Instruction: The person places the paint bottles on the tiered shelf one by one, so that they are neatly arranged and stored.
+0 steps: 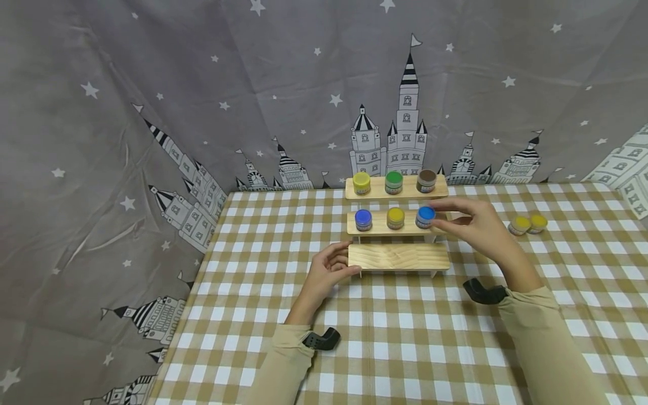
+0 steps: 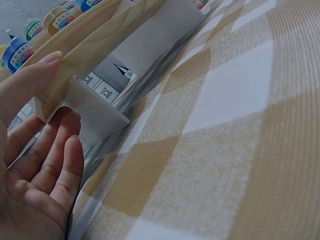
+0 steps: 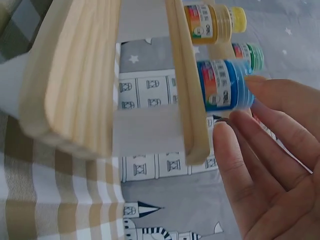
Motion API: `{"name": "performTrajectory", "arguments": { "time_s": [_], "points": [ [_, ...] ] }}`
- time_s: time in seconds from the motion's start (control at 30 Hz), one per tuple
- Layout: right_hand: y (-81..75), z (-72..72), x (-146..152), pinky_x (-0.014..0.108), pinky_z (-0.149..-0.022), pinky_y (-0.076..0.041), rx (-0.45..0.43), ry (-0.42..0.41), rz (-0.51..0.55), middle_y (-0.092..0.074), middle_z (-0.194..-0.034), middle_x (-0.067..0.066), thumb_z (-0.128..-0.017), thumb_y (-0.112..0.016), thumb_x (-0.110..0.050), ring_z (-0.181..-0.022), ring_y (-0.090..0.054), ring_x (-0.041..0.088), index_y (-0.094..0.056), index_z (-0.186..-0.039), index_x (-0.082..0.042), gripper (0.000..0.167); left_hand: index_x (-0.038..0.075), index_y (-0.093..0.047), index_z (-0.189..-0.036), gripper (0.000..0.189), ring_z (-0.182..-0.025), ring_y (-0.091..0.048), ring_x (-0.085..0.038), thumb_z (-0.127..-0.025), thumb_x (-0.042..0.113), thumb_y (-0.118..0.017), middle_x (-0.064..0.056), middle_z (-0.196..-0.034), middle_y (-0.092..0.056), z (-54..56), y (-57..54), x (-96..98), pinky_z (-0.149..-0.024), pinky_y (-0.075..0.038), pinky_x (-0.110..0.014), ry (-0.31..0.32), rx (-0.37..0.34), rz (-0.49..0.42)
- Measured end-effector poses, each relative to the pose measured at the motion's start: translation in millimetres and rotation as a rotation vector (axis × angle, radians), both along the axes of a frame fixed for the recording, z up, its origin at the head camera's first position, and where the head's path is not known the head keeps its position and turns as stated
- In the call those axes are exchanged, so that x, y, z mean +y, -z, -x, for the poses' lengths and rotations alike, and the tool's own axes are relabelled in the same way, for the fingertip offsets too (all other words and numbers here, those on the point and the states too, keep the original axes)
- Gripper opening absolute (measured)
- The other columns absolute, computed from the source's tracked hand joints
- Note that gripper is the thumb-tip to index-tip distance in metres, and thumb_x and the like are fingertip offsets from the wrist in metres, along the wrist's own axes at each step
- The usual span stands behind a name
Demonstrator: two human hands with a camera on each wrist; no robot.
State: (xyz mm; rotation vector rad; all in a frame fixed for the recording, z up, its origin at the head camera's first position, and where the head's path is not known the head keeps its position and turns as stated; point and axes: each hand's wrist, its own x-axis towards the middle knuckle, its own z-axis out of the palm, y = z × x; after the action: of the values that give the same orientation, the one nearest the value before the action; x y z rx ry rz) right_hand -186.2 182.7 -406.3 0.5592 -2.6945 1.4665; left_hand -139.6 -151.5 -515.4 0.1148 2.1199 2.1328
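A three-step wooden display rack [image 1: 400, 256] stands on the table, its lowest step bare. At that step's left end my left hand [image 1: 326, 270] grips the board, thumb [image 2: 42, 70] on its front edge and fingers curled below, beside a white support [image 2: 92, 107]. On the middle step stand a purple-blue paint jar [image 1: 363, 220], a yellow paint jar [image 1: 395, 218] and a bright blue paint jar [image 1: 425, 217]. My right hand [image 1: 473, 225] pinches the bright blue jar by its lid [image 3: 244, 85], with the jar's base at the step. The other right fingers are loosely bent below it.
The top step carries a light yellow jar [image 1: 361, 183], a green jar [image 1: 394, 183] and a brown jar [image 1: 426, 181]. Two yellow jars [image 1: 520, 225] stand together on the checked tablecloth [image 1: 405, 332] at right. A grey castle-print curtain [image 1: 283, 84] hangs behind and at left.
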Motion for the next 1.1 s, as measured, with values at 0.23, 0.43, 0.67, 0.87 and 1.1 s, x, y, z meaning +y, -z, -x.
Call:
{"name": "performTrajectory", "arguments": {
  "time_s": [0.23,0.43,0.67,0.87,1.1],
  "points": [
    [5.1,-1.6,15,0.006,-0.081,-0.053,0.030,0.072,0.012,-0.068,-0.135,0.017,-0.094,-0.077,-0.013,-0.106,-0.057,-0.016,-0.073,-0.126,-0.005,0.033,0.005,-0.060,-0.141,0.066,-0.092,-0.066,-0.010,-0.081,-0.003,-0.085,-0.019,-0.124,-0.069,0.2,-1.9,1.3,-0.078,-0.057,-0.015,0.000,0.009,-0.002],
    [4.7,-6.0,28,0.004,-0.082,-0.050,0.004,0.139,-0.019,-0.070,-0.134,0.008,-0.096,-0.076,-0.022,-0.106,-0.056,-0.016,-0.073,-0.127,-0.009,0.034,0.007,-0.061,-0.141,0.065,-0.090,-0.064,-0.009,-0.081,-0.001,-0.086,-0.010,-0.111,-0.070,-0.4,-0.8,0.6,-0.074,-0.055,-0.013,-0.002,0.002,0.004],
    [12.3,-9.6,52,0.003,-0.081,-0.048,-0.005,0.192,-0.060,-0.070,-0.134,0.010,-0.097,-0.075,-0.028,-0.107,-0.053,-0.019,-0.071,-0.131,-0.012,0.038,0.005,-0.060,-0.141,0.065,-0.089,-0.064,-0.008,-0.081,0.000,-0.086,-0.008,-0.111,-0.070,-1.0,-0.1,0.9,-0.074,-0.055,-0.013,-0.005,0.000,-0.003],
    [18.5,-14.3,71,0.001,-0.080,-0.045,0.030,0.219,-0.039,-0.067,-0.113,-0.031,-0.096,-0.076,-0.022,-0.103,-0.055,-0.019,-0.071,-0.128,-0.006,0.036,0.004,-0.060,-0.141,0.064,-0.092,-0.065,-0.009,-0.082,0.000,-0.085,-0.018,-0.123,-0.069,0.2,0.3,1.5,-0.078,-0.057,-0.015,0.001,0.003,0.002],
    [32.8,-15.8,94,-0.001,-0.077,-0.043,0.037,0.278,-0.106,-0.067,-0.107,-0.027,-0.095,-0.077,-0.021,-0.095,-0.052,-0.021,-0.071,-0.128,-0.003,0.038,0.004,-0.061,-0.140,0.063,-0.091,-0.065,-0.009,-0.082,-0.001,-0.085,-0.016,-0.119,-0.069,0.3,-0.1,0.9,-0.076,-0.056,-0.014,0.000,0.004,0.002]
  ]
}}
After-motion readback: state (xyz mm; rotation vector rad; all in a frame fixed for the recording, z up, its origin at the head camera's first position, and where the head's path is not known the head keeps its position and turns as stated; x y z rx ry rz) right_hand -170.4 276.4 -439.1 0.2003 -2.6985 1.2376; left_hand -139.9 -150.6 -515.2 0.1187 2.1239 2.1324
